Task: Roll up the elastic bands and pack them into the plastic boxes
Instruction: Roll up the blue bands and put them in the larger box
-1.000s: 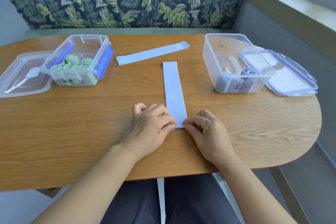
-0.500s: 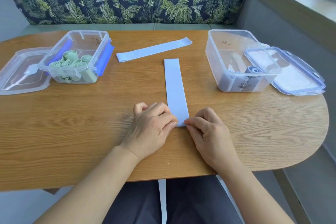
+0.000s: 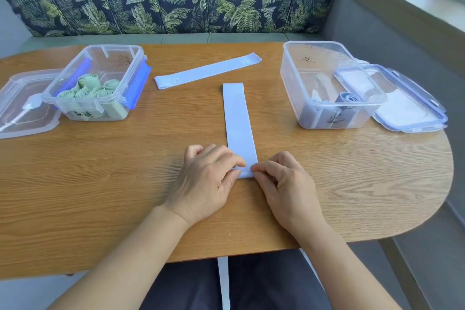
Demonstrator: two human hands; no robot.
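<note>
At the near middle of the table (image 3: pixel 100 184), in the head view, the left hand (image 3: pixel 208 178) and right hand (image 3: pixel 284 184) pinched the near end of the blue band (image 3: pixel 237 118), fingers curled narrow on its corners. Since a second before, the hands had barely shifted, but the end looked newly turned over, so the roll was likely just starting. The rest lay flat, pointing away. A second band (image 3: pixel 206 72) lay beyond it. Green rolls (image 3: pixel 85 85) sat in the left box (image 3: pixel 83 116). The right box (image 3: pixel 302 83), open, held a blue roll (image 3: pixel 348 98). Nothing lay across the rolling path.
</note>
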